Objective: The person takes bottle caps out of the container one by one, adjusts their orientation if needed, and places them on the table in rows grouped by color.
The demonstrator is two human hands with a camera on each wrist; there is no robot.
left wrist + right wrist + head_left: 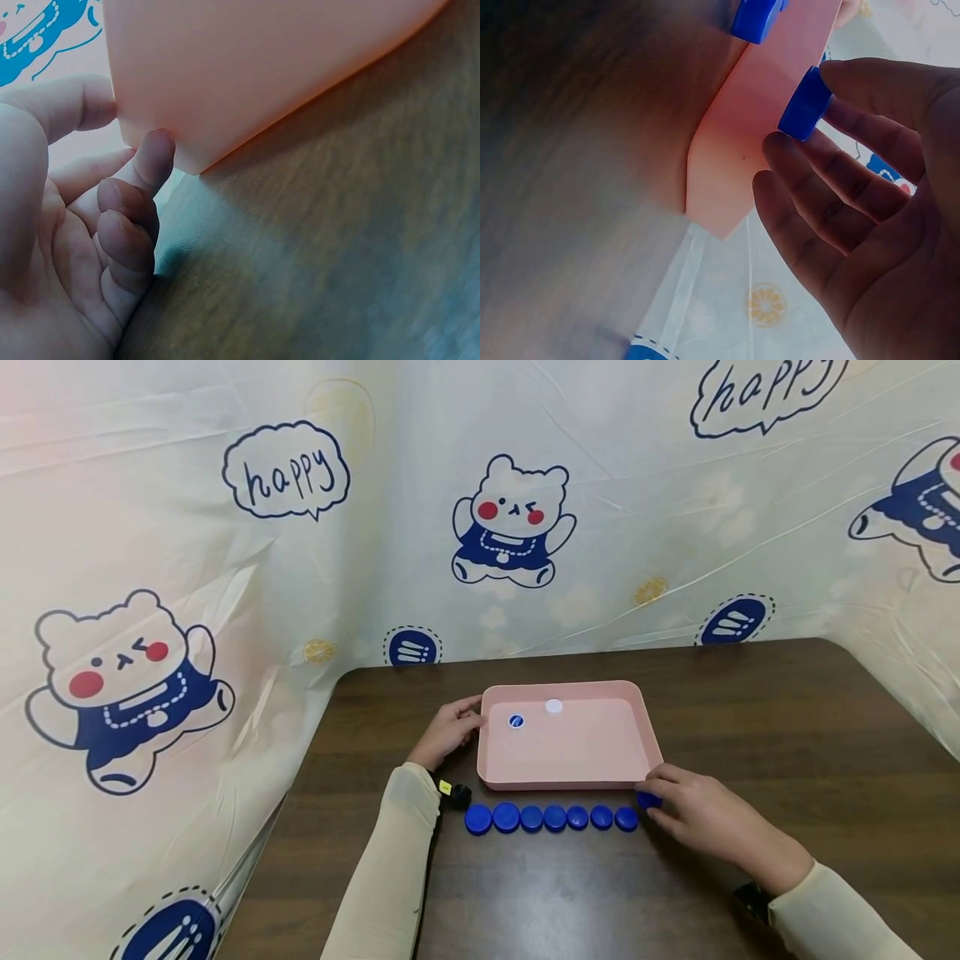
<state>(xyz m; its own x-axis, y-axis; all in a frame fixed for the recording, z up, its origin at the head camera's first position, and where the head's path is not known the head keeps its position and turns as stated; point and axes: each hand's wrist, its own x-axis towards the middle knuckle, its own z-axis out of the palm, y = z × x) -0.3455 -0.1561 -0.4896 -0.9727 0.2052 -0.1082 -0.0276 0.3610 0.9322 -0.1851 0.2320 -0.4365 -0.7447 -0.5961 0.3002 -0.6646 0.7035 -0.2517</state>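
A pink rectangular tray (570,760) lies on the dark wooden table. My left hand (450,731) holds it by its left side; in the left wrist view, thumb and fingertips meet the tray's outer wall (240,67) close to a corner, other fingers curled below. At the tray's near right corner, my right hand (701,810) pinches a blue bottle cap (806,103) between thumb and fingers, and the right wrist view shows the cap tilted beside the tray wall (727,150). Several more blue caps (555,818) form a row along the tray's near side, the larger ones at the left.
Inside the tray are a white disc (554,706) and a small blue-and-white round mark (516,721). A patterned curtain (645,527) hangs behind and beside the table (555,893). A black wrist device (459,796) with a yellow label sits by the row's left end.
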